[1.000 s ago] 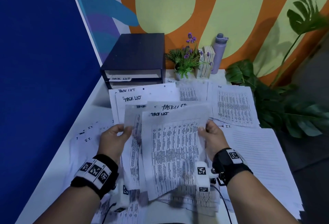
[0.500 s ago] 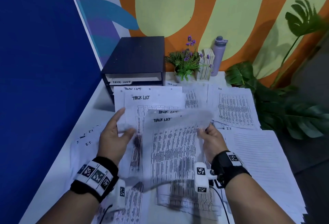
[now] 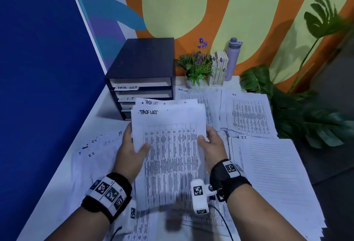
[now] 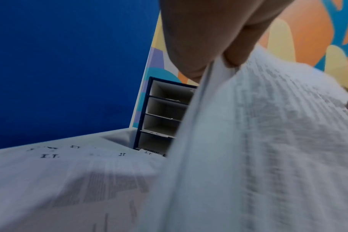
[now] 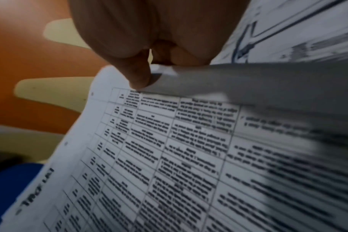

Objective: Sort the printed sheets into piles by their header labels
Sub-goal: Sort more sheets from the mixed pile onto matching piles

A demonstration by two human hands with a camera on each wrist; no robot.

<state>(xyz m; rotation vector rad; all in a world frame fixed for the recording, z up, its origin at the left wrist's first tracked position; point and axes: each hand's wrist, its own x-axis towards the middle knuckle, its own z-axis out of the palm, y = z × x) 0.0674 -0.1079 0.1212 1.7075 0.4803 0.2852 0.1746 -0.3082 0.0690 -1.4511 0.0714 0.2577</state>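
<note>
Both hands hold a squared-up stack of printed sheets headed TASK LIST above the table, in front of the tray unit. My left hand grips its left edge, thumb on the top sheet; the left wrist view shows the fingers pinching the stack's edge. My right hand grips the right edge, thumb on top, and the right wrist view shows the thumb pressing the stack. Loose I.T. sheets lie at the left, an H.R. pile and another TASK LIST pile behind, and an I.T. pile at the right.
A dark tray unit with slots labelled TASK LIST and I.T. stands at the back left against the blue wall. A small potted plant, books and a purple bottle line the back. A large leafy plant stands right of the table.
The fanned sheets have been gathered into one aligned stack. My left hand let go briefly, then took the left edge again, and the stack moved up toward the tray unit.
</note>
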